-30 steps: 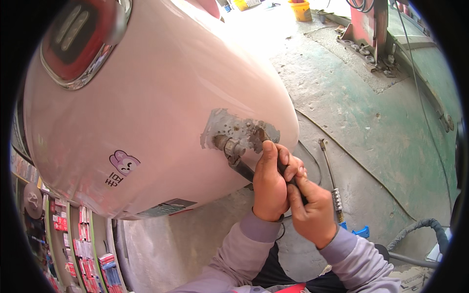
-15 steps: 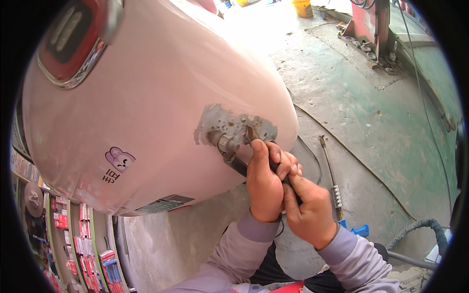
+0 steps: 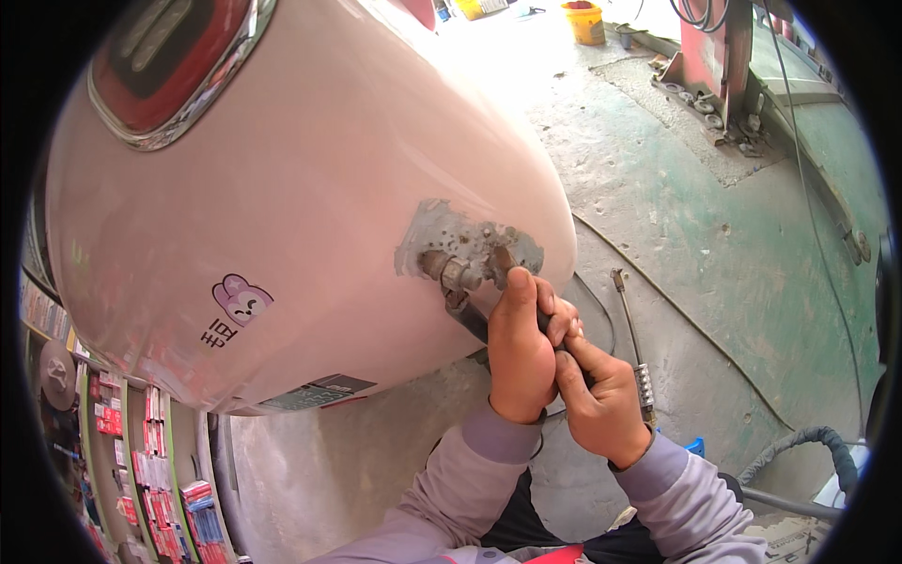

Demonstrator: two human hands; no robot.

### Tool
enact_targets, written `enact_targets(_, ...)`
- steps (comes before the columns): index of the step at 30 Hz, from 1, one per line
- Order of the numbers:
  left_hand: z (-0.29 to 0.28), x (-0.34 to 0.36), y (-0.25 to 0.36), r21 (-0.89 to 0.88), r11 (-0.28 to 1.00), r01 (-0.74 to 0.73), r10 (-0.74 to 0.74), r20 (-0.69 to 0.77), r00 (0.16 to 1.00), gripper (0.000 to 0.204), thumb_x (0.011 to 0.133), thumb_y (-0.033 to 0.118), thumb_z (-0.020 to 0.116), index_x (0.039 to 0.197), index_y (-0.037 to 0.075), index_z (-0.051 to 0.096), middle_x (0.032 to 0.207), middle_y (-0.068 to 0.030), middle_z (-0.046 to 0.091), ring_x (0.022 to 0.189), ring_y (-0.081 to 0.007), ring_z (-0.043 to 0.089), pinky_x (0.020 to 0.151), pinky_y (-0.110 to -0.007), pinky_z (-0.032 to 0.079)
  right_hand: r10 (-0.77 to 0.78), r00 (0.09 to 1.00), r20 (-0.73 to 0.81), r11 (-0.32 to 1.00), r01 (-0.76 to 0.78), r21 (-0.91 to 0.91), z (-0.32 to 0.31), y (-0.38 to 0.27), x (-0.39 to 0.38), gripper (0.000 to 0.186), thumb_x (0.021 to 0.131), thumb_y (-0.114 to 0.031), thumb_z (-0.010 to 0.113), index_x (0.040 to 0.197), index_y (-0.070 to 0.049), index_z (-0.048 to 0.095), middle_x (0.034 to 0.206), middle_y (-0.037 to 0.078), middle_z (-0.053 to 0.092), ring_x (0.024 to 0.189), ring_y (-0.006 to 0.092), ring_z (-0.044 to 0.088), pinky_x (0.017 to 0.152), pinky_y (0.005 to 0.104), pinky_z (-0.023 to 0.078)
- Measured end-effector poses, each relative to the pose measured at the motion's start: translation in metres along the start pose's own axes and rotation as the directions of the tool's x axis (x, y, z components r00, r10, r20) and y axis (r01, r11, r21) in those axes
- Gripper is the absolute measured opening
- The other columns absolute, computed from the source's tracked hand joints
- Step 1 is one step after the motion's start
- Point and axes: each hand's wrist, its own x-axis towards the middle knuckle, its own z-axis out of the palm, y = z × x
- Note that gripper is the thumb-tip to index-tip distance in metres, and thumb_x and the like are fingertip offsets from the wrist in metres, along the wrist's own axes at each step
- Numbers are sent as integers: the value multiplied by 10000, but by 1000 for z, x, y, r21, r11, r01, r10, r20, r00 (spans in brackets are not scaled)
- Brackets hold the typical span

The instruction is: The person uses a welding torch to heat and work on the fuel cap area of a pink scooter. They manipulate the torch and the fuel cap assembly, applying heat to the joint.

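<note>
A pale pink car body panel fills the left and middle. Near its rounded corner lies a rough grey patch with small pits and brownish spots. A black-handled tool with a metal head is held against this patch; whether its tip touches cannot be told. My left hand is closed around the handle, thumb pointing up toward the patch. Just behind it, my right hand grips the rear end of the same tool, most of which the fingers hide.
On the floor right of my hands lies a thin metal rod tool with a ribbed section. Dark cables cross the floor. A wrapped hose curves at lower right. Shelves of packages stand lower left; a yellow bucket stands far off.
The view has shifted slightly, moving the panel and patch to the right in the picture. Both hands keep their hold; the right hand sits a little closer to the left.
</note>
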Motion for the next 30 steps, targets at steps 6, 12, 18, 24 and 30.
enact_targets(6, -3, 0, 2, 110, 992, -61, 64, -23, 998, 467, 1086, 478, 410, 834, 86, 435, 618, -15, 426, 594, -132, 449, 597, -280, 437, 162, 985, 66, 964, -172, 201, 6, 6, -3, 350, 1018, -46, 564, 1330, 113, 571, 946, 7, 672, 812, 49, 558, 698, 203, 480)
enact_targets(12, -4, 3, -1, 189, 979, -78, 83, -17, 996, 458, 1080, 482, 398, 831, 98, 414, 618, -13, 393, 632, -156, 436, 662, -329, 455, 90, 995, 51, 975, -98, 199, 7, 13, 3, 362, 1017, -55, 547, 1336, 115, 564, 895, 16, 660, 784, 46, 537, 700, 209, 480)
enact_targets(18, -6, 6, -4, 194, 975, -105, 108, -9, 994, 469, 1098, 450, 391, 803, 88, 430, 603, -6, 416, 556, -103, 406, 543, -266, 393, 144, 989, 27, 975, -146, 167, 8, 11, -1, 363, 1014, -50, 545, 1339, 110, 564, 850, 20, 652, 759, 50, 541, 696, 217, 485)
enact_targets(24, -4, 3, -10, 158, 982, -101, 111, -60, 992, 460, 1097, 449, 399, 810, 90, 427, 602, -4, 411, 552, -105, 403, 538, -264, 397, 97, 994, 40, 988, -101, 114, 4, 14, -4, 374, 1012, -37, 548, 1356, 110, 549, 864, 31, 664, 762, 50, 551, 688, 217, 487)
enact_targets(30, -4, -1, -4, 141, 986, -87, 96, -60, 994, 444, 1094, 435, 395, 817, 90, 423, 606, -7, 403, 579, -124, 415, 582, -287, 423, 140, 988, 64, 975, -149, 166, 5, 15, -6, 400, 1011, -44, 557, 1381, 106, 529, 868, 49, 674, 750, 46, 546, 683, 213, 479)
